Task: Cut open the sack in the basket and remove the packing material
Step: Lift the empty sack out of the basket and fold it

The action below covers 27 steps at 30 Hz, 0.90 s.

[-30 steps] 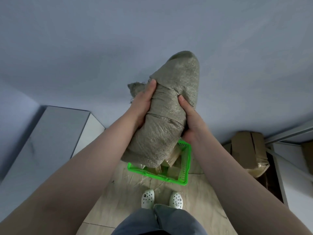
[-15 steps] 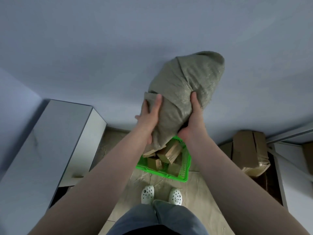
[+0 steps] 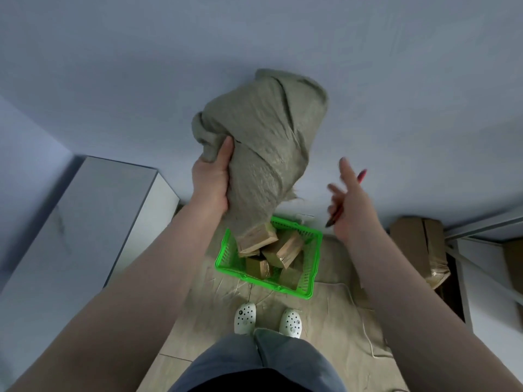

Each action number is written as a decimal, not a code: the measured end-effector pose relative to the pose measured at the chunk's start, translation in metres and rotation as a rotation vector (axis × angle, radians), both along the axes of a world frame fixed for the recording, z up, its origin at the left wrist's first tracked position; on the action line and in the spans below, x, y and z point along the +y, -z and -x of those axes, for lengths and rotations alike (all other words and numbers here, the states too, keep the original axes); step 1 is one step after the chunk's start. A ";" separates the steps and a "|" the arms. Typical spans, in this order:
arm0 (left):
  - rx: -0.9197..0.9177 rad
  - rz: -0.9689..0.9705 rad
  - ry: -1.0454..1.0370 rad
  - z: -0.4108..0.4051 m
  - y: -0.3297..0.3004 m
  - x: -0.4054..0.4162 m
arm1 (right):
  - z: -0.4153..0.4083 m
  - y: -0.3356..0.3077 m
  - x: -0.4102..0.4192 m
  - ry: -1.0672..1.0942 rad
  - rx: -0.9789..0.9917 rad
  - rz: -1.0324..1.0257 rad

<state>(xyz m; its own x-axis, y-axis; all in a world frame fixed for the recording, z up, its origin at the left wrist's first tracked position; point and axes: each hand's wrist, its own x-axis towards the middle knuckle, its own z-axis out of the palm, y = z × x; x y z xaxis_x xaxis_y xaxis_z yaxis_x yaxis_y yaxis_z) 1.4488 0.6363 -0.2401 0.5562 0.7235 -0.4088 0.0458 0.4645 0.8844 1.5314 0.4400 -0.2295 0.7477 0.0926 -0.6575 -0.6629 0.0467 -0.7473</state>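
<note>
The sack (image 3: 263, 142) was held upside down above the basket (image 3: 310, 267), its open end pointing down. The left hand (image 3: 210, 182) gripped the bunched cloth on the sack's left side, thumb pressed against the fabric. The right hand (image 3: 351, 205) was clear of the sack, thumb and forefinger extended, while the remaining fingers held a red-handled tool (image 3: 346, 198), probably the cutter; how tightly they closed on it could not be determined.

The basket stood on the floor (image 3: 339, 321), just ahead of the person's shoes (image 3: 245, 318). One brown block (image 3: 256, 237) protruded from the sack's mouth, and several more lay tumbled in the basket.

Judged from this arrangement, the cutting step was complete and emptying was well advanced. The upper sack appeared bulky, so further contents may have remained inside.
</note>
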 end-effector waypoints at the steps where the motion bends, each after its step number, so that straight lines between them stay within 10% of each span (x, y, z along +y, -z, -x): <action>1: 0.018 -0.099 0.026 0.000 -0.003 0.003 | -0.007 -0.006 -0.002 -0.041 -0.147 0.022; 4: 0.048 -0.263 0.184 0.002 -0.015 0.002 | -0.023 -0.023 0.010 -0.424 -0.451 0.005; 9: -0.145 0.130 0.638 0.006 -0.034 -0.005 | -0.012 -0.022 0.026 -0.697 -0.026 -0.303; 14: -0.198 0.330 0.657 0.008 -0.019 0.000 | 0.007 -0.004 0.045 -0.587 0.079 -0.476; 24: 0.554 -0.724 0.173 0.008 -0.002 0.027 | 0.014 0.011 0.049 0.006 0.033 -0.252; 27: 0.515 -0.750 0.393 0.011 -0.010 0.010 | 0.013 0.011 0.045 0.105 -0.057 -0.127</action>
